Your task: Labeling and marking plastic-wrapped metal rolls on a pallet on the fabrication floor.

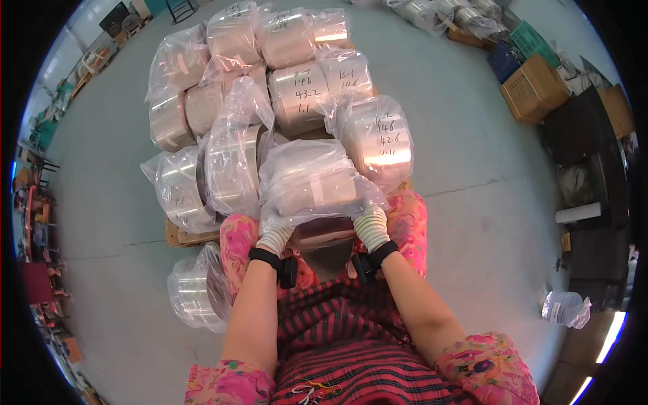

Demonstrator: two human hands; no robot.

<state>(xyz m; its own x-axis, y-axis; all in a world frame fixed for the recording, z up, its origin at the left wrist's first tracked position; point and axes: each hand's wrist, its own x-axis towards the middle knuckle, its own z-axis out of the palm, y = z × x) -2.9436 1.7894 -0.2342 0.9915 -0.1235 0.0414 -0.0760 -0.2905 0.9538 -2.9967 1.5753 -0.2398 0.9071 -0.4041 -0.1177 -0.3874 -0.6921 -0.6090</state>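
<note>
Clear plastic bags piled on wooden pallet point(177, 236), each holding one copper-coloured foil roll. Nearest bagged roll point(312, 189) sits at pile's front edge, just above person's knees. Left hand point(275, 235), in striped glove, clasps its lower left side, fingers curled into bag. Right hand point(370, 226), same glove, clasps lower right side. Another bagged roll point(196, 291) lies apart on floor point(472, 155), beside left forearm. Cardboard box point(533, 88) stands far right.
</note>
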